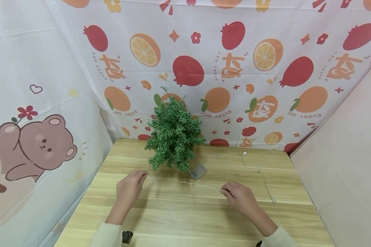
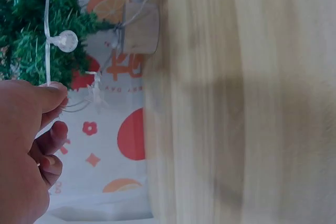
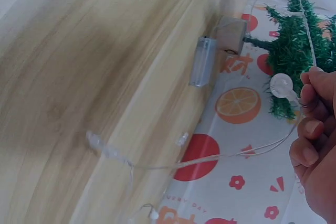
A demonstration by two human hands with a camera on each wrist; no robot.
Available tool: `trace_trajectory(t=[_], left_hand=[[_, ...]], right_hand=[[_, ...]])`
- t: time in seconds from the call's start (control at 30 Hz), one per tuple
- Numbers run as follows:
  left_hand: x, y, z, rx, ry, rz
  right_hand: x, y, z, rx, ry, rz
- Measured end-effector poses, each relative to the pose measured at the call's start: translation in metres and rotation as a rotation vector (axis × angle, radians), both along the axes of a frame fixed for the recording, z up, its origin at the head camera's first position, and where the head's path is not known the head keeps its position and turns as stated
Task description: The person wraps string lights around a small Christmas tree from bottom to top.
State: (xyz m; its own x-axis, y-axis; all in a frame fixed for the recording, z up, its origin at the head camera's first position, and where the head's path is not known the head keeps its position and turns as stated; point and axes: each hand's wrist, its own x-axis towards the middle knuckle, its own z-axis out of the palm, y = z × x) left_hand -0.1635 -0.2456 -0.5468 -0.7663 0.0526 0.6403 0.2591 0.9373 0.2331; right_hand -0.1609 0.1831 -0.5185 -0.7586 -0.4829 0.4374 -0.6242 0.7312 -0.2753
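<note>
Between my two hands stretches a thin clear string of lights (image 1: 204, 186), held above the table in front of a small green artificial tree (image 1: 174, 133). My left hand (image 1: 131, 185) pinches the wire between thumb and finger; a round clear bulb (image 2: 67, 41) hangs close by in the left wrist view. With thumb and forefinger my right hand (image 1: 239, 197) pinches another stretch, beside a round bulb (image 3: 282, 85). The rest of the string trails to the right over the table. A clear battery box (image 1: 199, 172) lies by the tree, whose pale wooden base (image 2: 142, 28) shows in the left wrist view.
The wood-grain table (image 1: 185, 219) meets a fruit-print cloth (image 1: 188, 44) at its back edge. A bear-print cloth (image 1: 46, 144) hangs at the left, and a plain pale wall (image 1: 349, 147) stands at the right. Loose wire (image 1: 266, 183) lies on the table's right side.
</note>
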Motion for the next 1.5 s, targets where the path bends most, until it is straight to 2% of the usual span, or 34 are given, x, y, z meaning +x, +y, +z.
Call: trace_trajectory(t=[0.2,0.33,0.53,0.87,1.03,1.2,1.33,1.5], left_hand=[[-0.01,-0.009,0.009,0.032,-0.015,0.043],[-0.018,-0.013,0.014,0.049,0.003,0.061],[-0.03,-0.019,0.018,0.067,0.005,0.088],[-0.04,-0.018,0.034,0.163,-0.042,0.117],[-0.048,-0.01,0.047,0.213,-0.094,0.112],[-0.054,0.002,0.057,0.323,-0.165,0.11],[-0.054,0.01,0.06,0.365,-0.173,0.107],[-0.052,0.019,0.063,0.377,-0.152,0.072]], right_hand=[[0.002,-0.003,0.004,-0.057,0.072,0.039],[0.003,-0.007,0.011,-0.089,0.107,0.055],[0.005,-0.015,0.022,-0.116,0.156,0.083],[0.01,-0.022,0.045,-0.193,0.209,0.125],[0.011,-0.016,0.055,-0.209,0.257,0.095],[0.008,-0.003,0.062,-0.216,0.253,0.038],[0.005,0.008,0.066,-0.223,0.23,-0.004],[0.001,0.022,0.07,-0.243,0.184,-0.058]])
